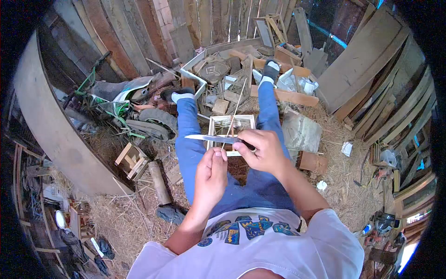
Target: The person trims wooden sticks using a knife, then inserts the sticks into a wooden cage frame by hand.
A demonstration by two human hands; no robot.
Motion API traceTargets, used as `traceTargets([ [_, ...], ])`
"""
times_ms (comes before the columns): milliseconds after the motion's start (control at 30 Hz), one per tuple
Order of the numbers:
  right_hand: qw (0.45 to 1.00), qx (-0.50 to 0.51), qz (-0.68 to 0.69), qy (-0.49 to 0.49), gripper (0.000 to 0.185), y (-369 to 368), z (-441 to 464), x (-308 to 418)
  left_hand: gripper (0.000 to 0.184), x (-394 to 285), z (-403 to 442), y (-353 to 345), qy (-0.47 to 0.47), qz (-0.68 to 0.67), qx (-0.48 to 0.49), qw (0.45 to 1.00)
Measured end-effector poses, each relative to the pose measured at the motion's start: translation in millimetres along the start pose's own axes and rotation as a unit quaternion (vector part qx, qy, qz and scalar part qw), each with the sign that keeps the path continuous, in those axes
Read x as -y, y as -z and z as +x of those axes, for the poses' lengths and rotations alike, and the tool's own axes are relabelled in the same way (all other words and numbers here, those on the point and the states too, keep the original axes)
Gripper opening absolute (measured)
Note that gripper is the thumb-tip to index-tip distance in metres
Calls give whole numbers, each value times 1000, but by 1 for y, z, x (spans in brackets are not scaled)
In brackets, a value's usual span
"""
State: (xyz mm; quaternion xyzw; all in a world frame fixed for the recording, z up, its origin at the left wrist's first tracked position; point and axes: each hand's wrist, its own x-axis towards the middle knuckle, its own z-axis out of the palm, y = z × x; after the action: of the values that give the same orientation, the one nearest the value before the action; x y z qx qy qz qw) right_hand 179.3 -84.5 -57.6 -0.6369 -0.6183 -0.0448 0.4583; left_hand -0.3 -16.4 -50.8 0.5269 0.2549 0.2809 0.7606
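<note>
My right hand [261, 148] is wrapped round the dark handle of a knife [211, 138], whose blade points left and lies across a thin wooden stick [239, 97]. Pinched in my left hand [213, 169] is the lower end of that stick, which slants up and away between my legs. Just beyond both hands, a small pale wooden frame [211, 128] with thin strands or sticks across it sits between my thighs. My hands partly cover its near side.
Scrap wood [220, 107] and boards are heaped around my feet. To the left are a bike-like frame with a tyre [151, 123], a small wooden stool [132, 160] and a log [159, 182]. A square slab [302, 130] lies right of my leg. Straw covers the ground.
</note>
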Motion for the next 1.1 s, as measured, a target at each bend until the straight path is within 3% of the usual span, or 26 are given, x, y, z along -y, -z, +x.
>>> traceTargets([
  [100,999,-25,-14,-25,20,3,5,-11,23,0,-2,0,3,-7,-4,1000],
  [167,999,-29,-20,-39,20,9,7,-5,22,4,2,1,-48,44,-8,998],
  [233,997,31,-72,9,19,11,2,-1,22,1,0,1,-40,49,-7,998],
  [400,998,-37,-47,-34,18,18,11,-7,22,-10,-3,-2,-6,46,-11,999],
  [500,996,39,-81,1,20,22,6,-4,21,-3,-3,2,-41,114,-21,992],
  [567,996,-10,-51,-74,21,24,10,-24,21,-3,-5,2,-63,153,-31,986],
  [633,997,-26,-49,-59,22,24,10,-24,21,-2,-6,0,-74,169,-34,982],
  [700,999,14,-45,15,22,22,2,-4,21,-3,-4,2,-81,195,-33,977],
  [733,997,44,-47,-32,21,24,1,-8,21,-3,-3,4,-82,185,-35,979],
  [833,985,-69,-50,-150,21,24,11,-45,20,1,-6,8,-52,128,-26,990],
  [867,982,-65,-40,-175,23,29,10,-44,20,-1,-2,8,-30,83,-16,996],
  [900,983,-64,-40,-168,23,26,9,-41,20,-3,2,7,-35,82,-19,996],
  [1000,999,-38,-27,-22,21,6,-6,-17,22,-7,-2,6,41,-14,21,999],
  [1033,999,8,-42,-23,21,9,-7,-8,21,-11,-2,4,62,-37,35,997],
  [1100,999,-32,-8,-35,21,2,-9,-17,21,-16,-2,3,77,-64,45,994],
])
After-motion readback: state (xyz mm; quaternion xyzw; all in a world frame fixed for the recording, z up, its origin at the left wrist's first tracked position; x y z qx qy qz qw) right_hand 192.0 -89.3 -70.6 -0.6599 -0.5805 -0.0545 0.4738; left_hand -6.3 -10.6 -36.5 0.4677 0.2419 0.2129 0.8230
